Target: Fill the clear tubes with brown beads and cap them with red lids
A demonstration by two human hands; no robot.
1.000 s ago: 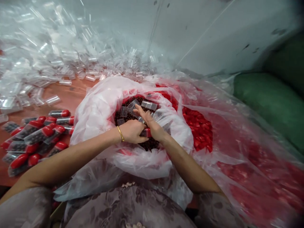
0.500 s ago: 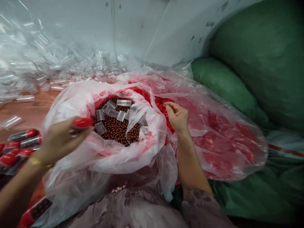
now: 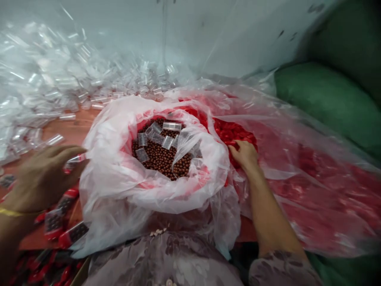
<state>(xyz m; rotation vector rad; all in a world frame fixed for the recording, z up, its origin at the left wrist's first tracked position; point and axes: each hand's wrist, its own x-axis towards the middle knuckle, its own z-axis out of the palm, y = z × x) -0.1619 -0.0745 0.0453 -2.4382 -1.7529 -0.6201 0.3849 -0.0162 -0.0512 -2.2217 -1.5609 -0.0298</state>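
Observation:
My left hand (image 3: 44,174) is blurred at the left, reaching over a heap of filled, red-capped tubes (image 3: 64,222) on the wooden table. It pinches one filled tube (image 3: 73,159) at its fingertips. In the middle, an open white bag (image 3: 119,174) holds small brown balls (image 3: 160,159) with a few empty clear tubes (image 3: 166,141) lying on them. My right hand (image 3: 244,155) rests to the right of that bag, fingers curled down into a mass of red caps (image 3: 235,131) inside a clear plastic bag. Its fingertips are hidden among the caps.
A large heap of empty clear tubes (image 3: 53,79) covers the table's back left, against a pale wall. Green sacks (image 3: 327,99) stand at the right. The clear bag of red caps (image 3: 312,190) spreads to the right edge. More filled tubes fill a box (image 3: 44,272) at the bottom left.
Both hands left the bag of brown balls. My left hand carried a capped tube out to the left heap, and my right hand went right and sank into the red caps.

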